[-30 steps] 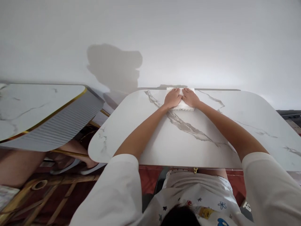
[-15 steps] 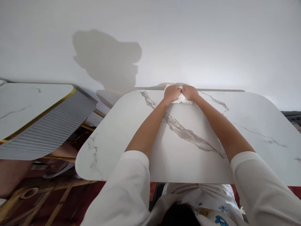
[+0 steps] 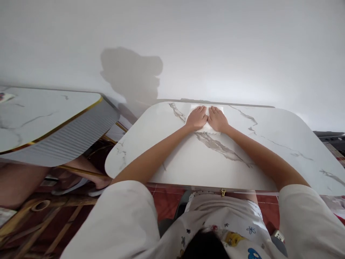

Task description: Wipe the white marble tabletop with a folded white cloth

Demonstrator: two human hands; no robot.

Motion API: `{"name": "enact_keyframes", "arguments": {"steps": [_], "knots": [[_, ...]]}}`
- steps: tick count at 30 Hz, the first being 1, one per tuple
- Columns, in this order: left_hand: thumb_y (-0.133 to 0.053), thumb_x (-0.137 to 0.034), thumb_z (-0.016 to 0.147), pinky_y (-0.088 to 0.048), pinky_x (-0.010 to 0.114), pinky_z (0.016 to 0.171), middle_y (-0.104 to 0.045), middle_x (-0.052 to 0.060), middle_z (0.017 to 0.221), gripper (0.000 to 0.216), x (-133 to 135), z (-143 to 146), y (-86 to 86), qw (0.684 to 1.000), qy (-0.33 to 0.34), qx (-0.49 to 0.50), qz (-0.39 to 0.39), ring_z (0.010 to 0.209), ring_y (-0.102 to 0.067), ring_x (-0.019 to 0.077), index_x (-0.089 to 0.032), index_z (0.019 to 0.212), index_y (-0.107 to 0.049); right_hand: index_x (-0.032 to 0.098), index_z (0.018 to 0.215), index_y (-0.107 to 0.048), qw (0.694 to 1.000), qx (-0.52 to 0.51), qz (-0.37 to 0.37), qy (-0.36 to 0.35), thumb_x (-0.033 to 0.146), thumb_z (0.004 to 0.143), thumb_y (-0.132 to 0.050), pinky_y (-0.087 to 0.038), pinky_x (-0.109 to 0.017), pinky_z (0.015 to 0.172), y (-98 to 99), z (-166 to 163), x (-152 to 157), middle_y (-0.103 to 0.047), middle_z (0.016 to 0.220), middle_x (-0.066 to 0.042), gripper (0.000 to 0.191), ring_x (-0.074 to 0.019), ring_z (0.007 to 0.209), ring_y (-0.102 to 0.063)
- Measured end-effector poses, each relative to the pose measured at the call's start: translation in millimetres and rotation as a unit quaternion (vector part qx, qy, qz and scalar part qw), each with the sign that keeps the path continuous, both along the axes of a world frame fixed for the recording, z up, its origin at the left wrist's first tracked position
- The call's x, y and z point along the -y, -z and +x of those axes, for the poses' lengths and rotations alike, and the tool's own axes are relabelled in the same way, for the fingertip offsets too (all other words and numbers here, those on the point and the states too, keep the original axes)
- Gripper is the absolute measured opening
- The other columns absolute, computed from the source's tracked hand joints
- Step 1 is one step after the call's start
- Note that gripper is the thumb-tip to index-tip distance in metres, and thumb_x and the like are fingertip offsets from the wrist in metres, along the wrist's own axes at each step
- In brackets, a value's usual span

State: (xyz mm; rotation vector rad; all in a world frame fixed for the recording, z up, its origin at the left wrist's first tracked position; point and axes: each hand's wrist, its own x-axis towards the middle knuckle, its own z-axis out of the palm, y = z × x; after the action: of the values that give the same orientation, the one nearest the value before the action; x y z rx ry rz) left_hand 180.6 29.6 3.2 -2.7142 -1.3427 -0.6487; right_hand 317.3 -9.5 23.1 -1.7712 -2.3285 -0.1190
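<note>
A white cloth (image 3: 214, 130) lies spread on the marble-patterned tabletop (image 3: 167, 144), toward its far edge. My left hand (image 3: 197, 118) presses flat on the cloth's left half, fingers stretched forward. On the right half, my right hand (image 3: 217, 118) lies flat as well, its fingers pointing away from me. The two thumbs meet or nearly meet in the middle. Parts of the cloth are hidden under both palms.
A white wall (image 3: 242, 54) rises behind the tabletop. To the left stands a marble-topped cabinet (image 3: 54, 111) with gold trim and ribbed grey side. Another person's legs (image 3: 24, 180) and a wooden chair (image 3: 54, 205) are below it. Dark objects (image 3: 330, 138) sit at far right.
My hands and the cloth have come back toward me from the tabletop's far edge. Curled before, my fingers now lie flat. The view has shifted slightly.
</note>
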Motion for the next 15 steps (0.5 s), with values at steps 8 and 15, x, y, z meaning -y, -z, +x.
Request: {"name": "enact_keyframes", "arguments": {"steps": [8, 15], "knots": [[-0.023, -0.026, 0.092, -0.025, 0.044, 0.116, -0.036, 0.017, 0.149, 0.055, 129, -41, -0.1, 0.999, -0.028, -0.025, -0.039, 0.14, -0.029, 0.0245, -0.003, 0.14, -0.035, -0.004, 0.142, -0.034, 0.999, -0.025, 0.016, -0.036, 0.025, 0.093, -0.029, -0.024, -0.046, 0.114, 6.6, -32, 119, -0.033, 0.149, -0.022, 0.057, -0.0314, 0.14, -0.028], [-0.028, -0.024, 0.09, -0.023, 0.044, 0.116, -0.033, 0.015, 0.152, 0.057, 205, -38, -6.7, 0.992, -0.07, -0.022, -0.1, 0.142, -0.025, 0.0263, -0.005, 0.143, -0.033, -0.005, 0.142, -0.034, 0.998, -0.021, 0.001, -0.056, 0.024, 0.094, -0.028, -0.023, -0.044, 0.115, 3.4, -32, 190, -0.032, 0.15, -0.022, 0.057, -0.0315, 0.14, -0.027]]}}
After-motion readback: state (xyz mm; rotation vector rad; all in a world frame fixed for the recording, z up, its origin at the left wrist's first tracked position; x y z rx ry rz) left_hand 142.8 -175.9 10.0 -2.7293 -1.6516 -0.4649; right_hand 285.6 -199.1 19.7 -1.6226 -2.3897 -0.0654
